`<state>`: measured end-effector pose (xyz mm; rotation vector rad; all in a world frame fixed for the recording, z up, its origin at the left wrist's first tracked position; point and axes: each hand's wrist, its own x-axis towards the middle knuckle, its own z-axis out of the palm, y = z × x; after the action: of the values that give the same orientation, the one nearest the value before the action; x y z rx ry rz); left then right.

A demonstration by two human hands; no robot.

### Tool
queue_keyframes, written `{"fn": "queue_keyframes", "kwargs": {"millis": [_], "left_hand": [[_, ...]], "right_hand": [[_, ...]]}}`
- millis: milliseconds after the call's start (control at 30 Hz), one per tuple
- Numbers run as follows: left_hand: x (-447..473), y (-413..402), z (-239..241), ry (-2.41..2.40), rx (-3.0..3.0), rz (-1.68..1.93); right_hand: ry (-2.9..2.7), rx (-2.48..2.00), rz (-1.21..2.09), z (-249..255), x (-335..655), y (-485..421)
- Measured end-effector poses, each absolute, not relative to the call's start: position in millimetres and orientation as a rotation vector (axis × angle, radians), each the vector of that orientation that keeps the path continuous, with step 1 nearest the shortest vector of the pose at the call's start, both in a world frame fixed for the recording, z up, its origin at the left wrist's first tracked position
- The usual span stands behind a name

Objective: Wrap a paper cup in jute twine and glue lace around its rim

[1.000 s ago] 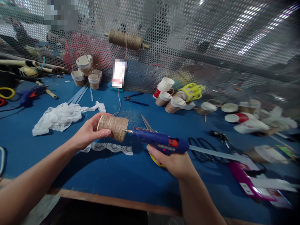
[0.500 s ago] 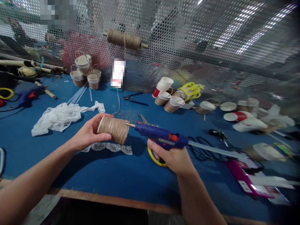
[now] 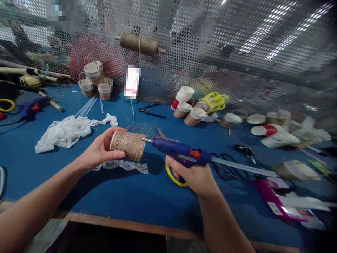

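My left hand (image 3: 101,149) is closed around a twine-wrapped cup (image 3: 129,144), tilted on its side with its white rim toward my palm. In my right hand (image 3: 193,175) is a blue hot glue gun (image 3: 179,151) with an orange switch, a small red light and a clear glue stick (image 3: 242,167) out of its back. Its metal nozzle meets the cup's right end, touching or almost touching. Beneath the cup lies a strip of white lace (image 3: 129,166). Yellow-handled scissors (image 3: 168,168) lie under the glue gun, partly hidden by it.
A bunched white lace ribbon (image 3: 65,131) lies at left, near a second glue gun (image 3: 33,107). Finished small baskets (image 3: 92,86) stand behind it. Blue-handled pliers (image 3: 152,110), a phone (image 3: 132,82), several cups (image 3: 195,116) and a purple package (image 3: 276,202) are around. A twine roll (image 3: 139,44) hangs on the mesh.
Very little differs. The cup has turned slightly in my left hand, and the glue gun stays at its right end.
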<state>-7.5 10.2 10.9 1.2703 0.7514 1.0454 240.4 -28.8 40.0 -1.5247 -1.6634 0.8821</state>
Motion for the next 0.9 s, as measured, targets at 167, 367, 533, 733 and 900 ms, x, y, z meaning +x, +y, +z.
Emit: {"fn": "queue_keyframes", "kwargs": {"millis": [167, 367, 533, 733, 900], "left_hand": [[-7.4, 11.1, 8.7, 0.786, 1.254, 1.069], [-8.5, 12.9, 5.1, 0.858, 1.227, 1.089], [-7.9, 11.4, 7.6, 0.817, 1.264, 1.036], [-7.1, 9.1, 9.4, 0.745, 1.283, 0.992], [-6.4, 9.9, 8.5, 0.747, 1.247, 1.034]], "right_hand": [[-1.681, -1.499, 0.828, 39.8, 238.7, -30.6], [-1.819, -1.31, 0.846, 38.2, 238.9, -26.6], [-1.735, -1.394, 0.91, 39.6, 240.7, -27.8], [-1.66, -1.506, 0.92, 40.8, 240.9, -26.9], [-1.682, -1.477, 0.931, 39.6, 240.6, -28.1]]}}
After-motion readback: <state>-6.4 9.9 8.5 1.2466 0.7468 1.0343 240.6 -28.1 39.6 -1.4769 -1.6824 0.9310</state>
